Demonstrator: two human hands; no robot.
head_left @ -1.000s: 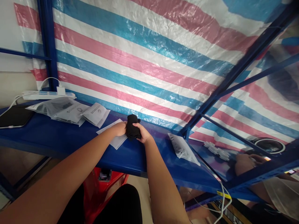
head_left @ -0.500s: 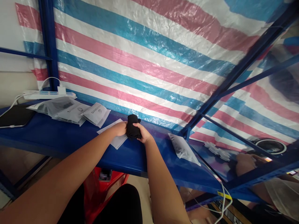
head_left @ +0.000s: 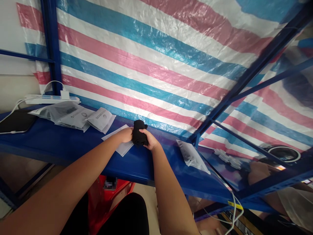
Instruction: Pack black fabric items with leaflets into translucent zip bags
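A rolled or folded bundle of black cloth [head_left: 139, 133] is held between my two hands above the blue shelf [head_left: 137, 166]. My right hand [head_left: 150, 139] grips its right side, with the thumb lying across the front. On the left side my left hand [head_left: 126, 134] presses against the bundle, its fingers mostly hidden behind the cloth. Partly under my left hand lies a flat white plastic bag [head_left: 124, 149]. Left of it stands a filled frosted bag [head_left: 101, 120] with dark print.
More frosted bags [head_left: 74, 119] lie at the left, near a power strip [head_left: 51, 99] and a black tablet-like device [head_left: 17, 122]. Another frosted bag [head_left: 192, 156] is at the right. Beyond the blue frame, another person's hand [head_left: 259, 173] shows. A red stool [head_left: 97, 209] stands below.
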